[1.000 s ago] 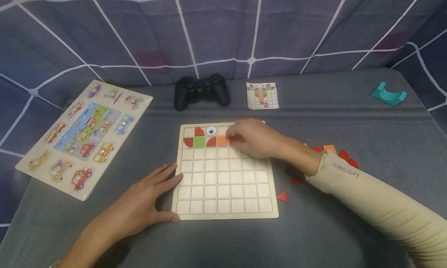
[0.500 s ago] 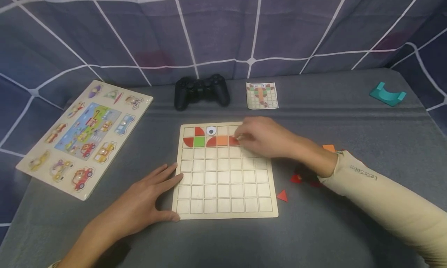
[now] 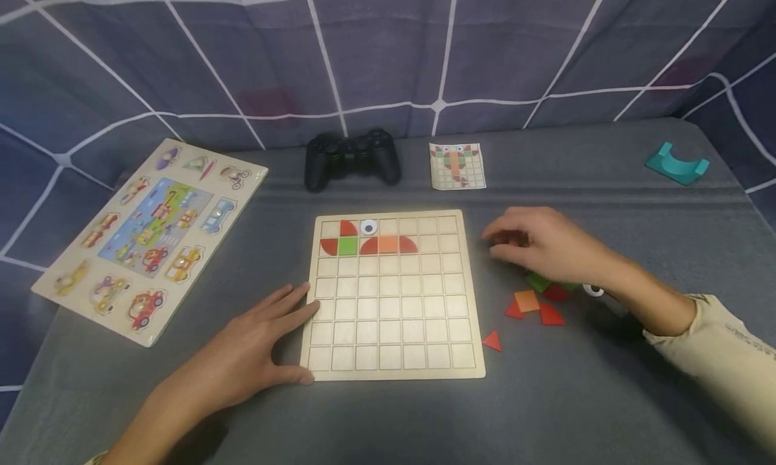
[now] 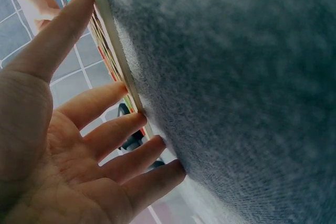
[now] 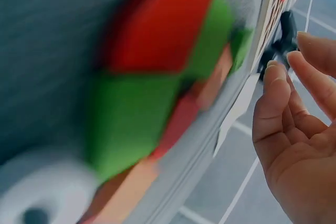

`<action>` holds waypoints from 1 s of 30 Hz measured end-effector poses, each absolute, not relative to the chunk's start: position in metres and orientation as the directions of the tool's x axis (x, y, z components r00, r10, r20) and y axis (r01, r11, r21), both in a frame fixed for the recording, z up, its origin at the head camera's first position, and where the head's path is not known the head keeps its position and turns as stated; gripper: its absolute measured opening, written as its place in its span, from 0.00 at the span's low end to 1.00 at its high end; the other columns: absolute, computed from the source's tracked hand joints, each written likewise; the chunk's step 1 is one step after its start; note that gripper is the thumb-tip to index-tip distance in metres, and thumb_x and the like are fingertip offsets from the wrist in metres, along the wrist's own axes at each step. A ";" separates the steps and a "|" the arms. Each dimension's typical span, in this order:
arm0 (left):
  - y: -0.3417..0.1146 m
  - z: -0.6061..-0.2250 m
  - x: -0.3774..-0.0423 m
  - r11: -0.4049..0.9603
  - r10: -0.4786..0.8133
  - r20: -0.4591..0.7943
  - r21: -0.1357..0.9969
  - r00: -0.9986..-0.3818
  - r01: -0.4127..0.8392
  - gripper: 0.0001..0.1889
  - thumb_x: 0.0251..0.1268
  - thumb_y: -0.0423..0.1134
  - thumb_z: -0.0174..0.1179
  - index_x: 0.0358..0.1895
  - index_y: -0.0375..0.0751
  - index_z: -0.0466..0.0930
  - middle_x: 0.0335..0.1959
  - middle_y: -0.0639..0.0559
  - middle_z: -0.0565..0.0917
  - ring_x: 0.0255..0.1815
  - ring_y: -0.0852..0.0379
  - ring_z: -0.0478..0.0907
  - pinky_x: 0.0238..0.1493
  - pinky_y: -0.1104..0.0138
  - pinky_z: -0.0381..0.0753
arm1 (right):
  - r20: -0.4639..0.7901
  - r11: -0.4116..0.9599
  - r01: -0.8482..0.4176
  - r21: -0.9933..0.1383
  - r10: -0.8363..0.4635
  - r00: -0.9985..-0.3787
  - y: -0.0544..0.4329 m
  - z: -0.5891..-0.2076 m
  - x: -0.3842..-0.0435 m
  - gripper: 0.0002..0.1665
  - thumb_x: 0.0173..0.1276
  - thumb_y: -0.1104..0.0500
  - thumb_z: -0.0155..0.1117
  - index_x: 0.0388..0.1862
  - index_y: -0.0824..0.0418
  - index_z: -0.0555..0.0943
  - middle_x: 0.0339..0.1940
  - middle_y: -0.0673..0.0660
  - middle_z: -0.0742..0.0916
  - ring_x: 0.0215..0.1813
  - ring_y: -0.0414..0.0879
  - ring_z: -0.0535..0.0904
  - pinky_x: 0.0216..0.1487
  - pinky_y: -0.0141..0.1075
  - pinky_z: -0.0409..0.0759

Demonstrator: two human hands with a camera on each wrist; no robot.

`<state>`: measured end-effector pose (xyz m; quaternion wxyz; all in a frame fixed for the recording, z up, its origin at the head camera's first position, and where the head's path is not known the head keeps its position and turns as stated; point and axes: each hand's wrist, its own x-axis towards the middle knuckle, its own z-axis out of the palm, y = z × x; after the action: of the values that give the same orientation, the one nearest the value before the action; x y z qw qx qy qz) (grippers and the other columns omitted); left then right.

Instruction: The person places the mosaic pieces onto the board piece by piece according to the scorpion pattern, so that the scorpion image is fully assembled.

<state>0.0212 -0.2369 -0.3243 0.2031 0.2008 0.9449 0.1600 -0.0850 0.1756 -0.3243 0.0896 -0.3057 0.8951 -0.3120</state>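
A wooden grid board (image 3: pixel 390 308) lies flat in the head view. Its top two rows hold a googly-eye disc (image 3: pixel 368 228), a green square (image 3: pixel 347 246), an orange square (image 3: pixel 389 244) and several red quarter-circles (image 3: pixel 408 244). My left hand (image 3: pixel 254 347) touches the board's left edge, fingers spread. To the right of the board, my right hand (image 3: pixel 548 244) hovers with loosely bent fingers, holding nothing. It partly covers a pile of loose pieces, among them a red quarter-circle (image 3: pixel 551 315), an orange tile (image 3: pixel 526 301) and a green tile (image 5: pixel 131 116). A red triangle (image 3: pixel 492 341) lies beside the board.
Behind the board are a black game controller (image 3: pixel 353 158) and a small pattern card (image 3: pixel 457 166). A wooden vehicle puzzle (image 3: pixel 239 168) lies at the left, and a teal curved bracket (image 3: pixel 676 164) at the far right. A checked cloth (image 3: pixel 376 54) hangs behind the table.
My right hand has left the red quarter-circle beside the orange square and moved right, over towards the loose pieces. My left hand stays at the board's edge.
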 end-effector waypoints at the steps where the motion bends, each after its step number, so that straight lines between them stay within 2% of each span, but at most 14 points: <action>1: -0.237 -0.324 0.021 0.867 0.446 -0.317 0.385 -0.837 0.317 0.51 0.40 0.64 0.75 0.71 0.45 0.71 0.76 0.43 0.61 0.75 0.36 0.55 0.60 0.39 0.67 | 0.016 0.624 -0.468 -0.626 -0.590 -0.807 0.181 -0.324 -0.083 0.11 0.65 0.64 0.70 0.46 0.57 0.86 0.34 0.46 0.83 0.29 0.38 0.76 0.31 0.34 0.75; 7: -0.237 -0.324 0.021 0.869 0.443 -0.317 0.383 -0.839 0.313 0.51 0.40 0.64 0.75 0.71 0.45 0.71 0.76 0.43 0.61 0.75 0.36 0.55 0.60 0.39 0.67 | -0.035 0.678 -0.422 -0.602 -0.550 -0.835 0.211 -0.325 -0.077 0.13 0.64 0.65 0.70 0.48 0.60 0.85 0.35 0.46 0.84 0.31 0.38 0.78 0.30 0.33 0.77; 13: -0.238 -0.325 0.021 0.865 0.448 -0.308 0.385 -0.839 0.321 0.51 0.40 0.66 0.74 0.71 0.46 0.71 0.76 0.44 0.61 0.75 0.36 0.55 0.60 0.39 0.67 | -0.049 0.720 -0.415 -0.556 -0.527 -0.849 0.238 -0.331 -0.072 0.16 0.61 0.69 0.71 0.49 0.61 0.85 0.38 0.46 0.84 0.33 0.37 0.77 0.31 0.32 0.76; 18: -0.236 -0.324 0.022 0.865 0.446 -0.300 0.384 -0.843 0.322 0.51 0.39 0.65 0.75 0.70 0.45 0.72 0.76 0.43 0.62 0.75 0.36 0.56 0.59 0.39 0.68 | -0.043 0.728 -0.424 -0.539 -0.526 -0.849 0.249 -0.335 -0.067 0.18 0.58 0.71 0.70 0.48 0.60 0.85 0.37 0.46 0.83 0.32 0.36 0.74 0.29 0.31 0.74; 25: -0.236 -0.323 0.022 0.872 0.435 -0.313 0.379 -0.844 0.310 0.50 0.39 0.62 0.77 0.70 0.45 0.72 0.76 0.44 0.61 0.75 0.37 0.55 0.60 0.40 0.68 | -0.044 0.724 -0.410 -0.554 -0.518 -0.854 0.248 -0.336 -0.065 0.16 0.58 0.66 0.74 0.47 0.59 0.86 0.32 0.44 0.80 0.27 0.36 0.71 0.25 0.32 0.72; 30: -0.236 -0.324 0.022 0.866 0.444 -0.301 0.385 -0.844 0.319 0.51 0.39 0.64 0.76 0.70 0.45 0.72 0.76 0.44 0.62 0.75 0.37 0.55 0.60 0.39 0.67 | -0.074 0.770 -0.413 -0.487 -0.507 -0.859 0.242 -0.336 -0.065 0.15 0.56 0.63 0.76 0.43 0.60 0.86 0.27 0.44 0.77 0.27 0.36 0.70 0.26 0.33 0.70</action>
<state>0.0217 -0.2360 -0.3238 0.1933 0.2016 0.9464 0.1620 -0.0650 0.2423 -0.3364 0.1012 -0.2460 0.9352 -0.2337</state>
